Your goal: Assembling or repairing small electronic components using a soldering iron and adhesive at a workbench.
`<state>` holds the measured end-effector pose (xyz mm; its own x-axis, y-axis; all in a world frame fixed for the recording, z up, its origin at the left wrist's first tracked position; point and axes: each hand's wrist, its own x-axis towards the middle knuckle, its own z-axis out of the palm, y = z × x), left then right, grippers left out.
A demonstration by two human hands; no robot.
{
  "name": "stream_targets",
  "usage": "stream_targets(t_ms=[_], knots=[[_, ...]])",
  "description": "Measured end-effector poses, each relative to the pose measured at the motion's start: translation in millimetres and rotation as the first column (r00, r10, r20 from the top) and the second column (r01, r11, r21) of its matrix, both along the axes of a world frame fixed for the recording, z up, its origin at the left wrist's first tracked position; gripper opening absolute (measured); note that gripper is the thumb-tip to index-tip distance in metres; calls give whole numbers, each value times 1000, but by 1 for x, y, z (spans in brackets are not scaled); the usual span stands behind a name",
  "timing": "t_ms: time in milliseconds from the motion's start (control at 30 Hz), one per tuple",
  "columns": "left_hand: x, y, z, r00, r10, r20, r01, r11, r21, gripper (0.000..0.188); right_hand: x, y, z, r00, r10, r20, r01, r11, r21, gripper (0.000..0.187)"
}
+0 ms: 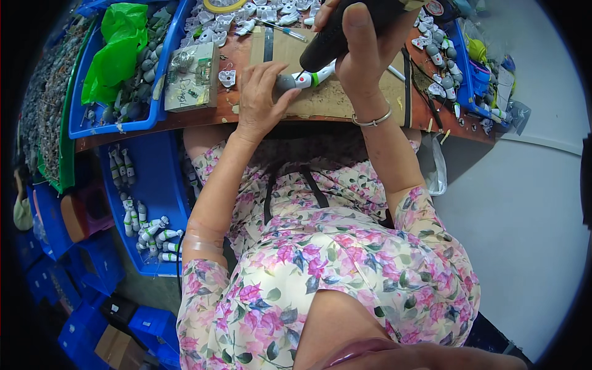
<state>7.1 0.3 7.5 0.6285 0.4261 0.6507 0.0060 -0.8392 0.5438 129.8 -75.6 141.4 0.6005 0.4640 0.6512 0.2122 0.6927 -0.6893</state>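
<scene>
My left hand lies on the workbench, its fingers and thumb closed around the grey end of a small white device with a green band. The device lies flat on a cardboard sheet and slants up to the right. My right hand is wrapped around a thick black power screwdriver, tilted down to the left. Its thin bit meets the white body near a red dot; whether it sits in a screw is too small to tell. The device's far end passes behind my right hand.
White plastic shells cover the bench's back. A blue bin with grey parts and a green bag stands left, beside a box. Another blue bin below holds several similar devices. More devices lie at right.
</scene>
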Motion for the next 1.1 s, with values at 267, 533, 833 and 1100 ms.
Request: stream_targets(t_ms=[267,533,833,1100], knots=[[-5,6,-8,991,2,-133,2,1000,31,40,12,9,-11,1000,10,29,-8,998,-56,60],[-2,1,-3,988,-14,-153,16,1000,12,39,19,4,-31,893,-132,431,157,987,-24,62],[4,-15,2,992,-33,-123,47,993,110,40,16,-18,-18,913,-81,400,57,996,71,65],[1,-17,-4,994,-51,-94,65,986,155,41,13,-13,-19,875,-255,411,195,964,183,77]])
